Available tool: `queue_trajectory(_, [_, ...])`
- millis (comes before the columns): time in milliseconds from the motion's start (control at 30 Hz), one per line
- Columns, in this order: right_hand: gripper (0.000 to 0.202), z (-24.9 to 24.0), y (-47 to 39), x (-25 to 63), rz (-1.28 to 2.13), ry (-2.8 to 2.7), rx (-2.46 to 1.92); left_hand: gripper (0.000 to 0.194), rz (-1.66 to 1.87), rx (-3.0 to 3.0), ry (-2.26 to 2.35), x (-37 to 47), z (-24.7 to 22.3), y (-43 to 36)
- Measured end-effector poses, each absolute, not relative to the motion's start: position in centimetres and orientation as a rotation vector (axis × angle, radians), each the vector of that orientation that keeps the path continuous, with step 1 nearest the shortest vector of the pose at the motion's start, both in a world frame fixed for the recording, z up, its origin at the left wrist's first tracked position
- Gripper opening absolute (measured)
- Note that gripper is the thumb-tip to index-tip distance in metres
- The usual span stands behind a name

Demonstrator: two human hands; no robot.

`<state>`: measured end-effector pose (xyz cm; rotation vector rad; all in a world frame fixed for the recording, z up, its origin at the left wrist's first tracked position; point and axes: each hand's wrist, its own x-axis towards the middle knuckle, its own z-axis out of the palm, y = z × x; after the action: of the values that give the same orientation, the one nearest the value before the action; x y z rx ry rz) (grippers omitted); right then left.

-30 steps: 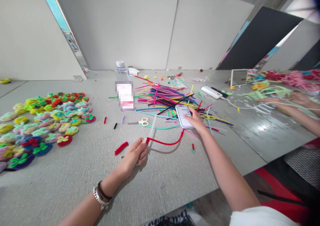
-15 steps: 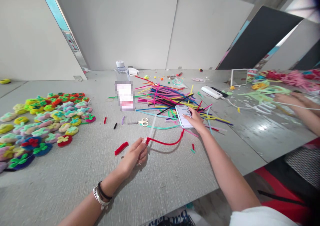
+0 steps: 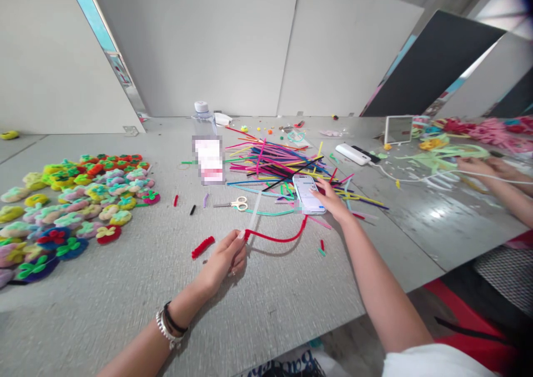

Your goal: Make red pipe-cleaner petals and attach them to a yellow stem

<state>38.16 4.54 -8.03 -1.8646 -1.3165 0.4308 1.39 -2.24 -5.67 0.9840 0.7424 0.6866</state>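
Fuzzy, slender red pipe cleaner (image 3: 278, 240) sags from the left hand's pinched grip (image 3: 228, 255); the right hand's grip (image 3: 333, 200), fingers parted, meets a bright-screened rectangular smartphone (image 3: 306, 191).

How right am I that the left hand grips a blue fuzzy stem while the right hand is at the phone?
Not quite: the fuzzy stem in the left hand is red, not blue, as the head view shows. The right hand is indeed at the phone.

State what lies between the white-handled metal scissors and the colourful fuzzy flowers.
Short purple fuzzy stick, short black fuzzy stick, short red fuzzy stick; head view.
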Motion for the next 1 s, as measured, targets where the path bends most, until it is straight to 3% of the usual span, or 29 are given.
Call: queue_trajectory(1000, [0.067, -8.1, 5.4, 36.3, 0.240, -1.273, -2.116, 0.034, 0.684, 0.982, 0.712, 1.5, -5.7, -2.1])
